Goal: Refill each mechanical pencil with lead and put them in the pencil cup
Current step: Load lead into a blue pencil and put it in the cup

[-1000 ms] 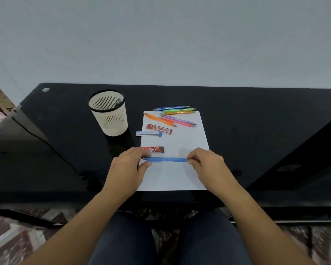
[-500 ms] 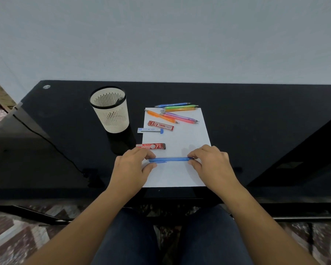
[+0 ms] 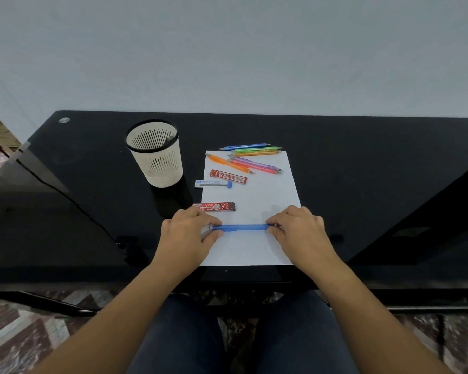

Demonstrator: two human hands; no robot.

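A blue mechanical pencil (image 3: 243,227) lies crosswise over the near half of a white sheet of paper (image 3: 265,195), pinched at both ends: the left hand (image 3: 188,233) closes thumb and fingers on its left end, the right hand (image 3: 299,230) on its right end. Toward the sheet's far edge lies a cluster of coloured pencils (image 3: 250,159) (some reach past the sheet's edge). Three lead cases sit along the sheet's left side: two red ones (image 3: 229,177) (image 3: 215,206) and a clear blue-capped one (image 3: 213,183). The slotted pencil cup (image 3: 156,152) stands upright on the black table (image 3: 362,163), left of the sheet.
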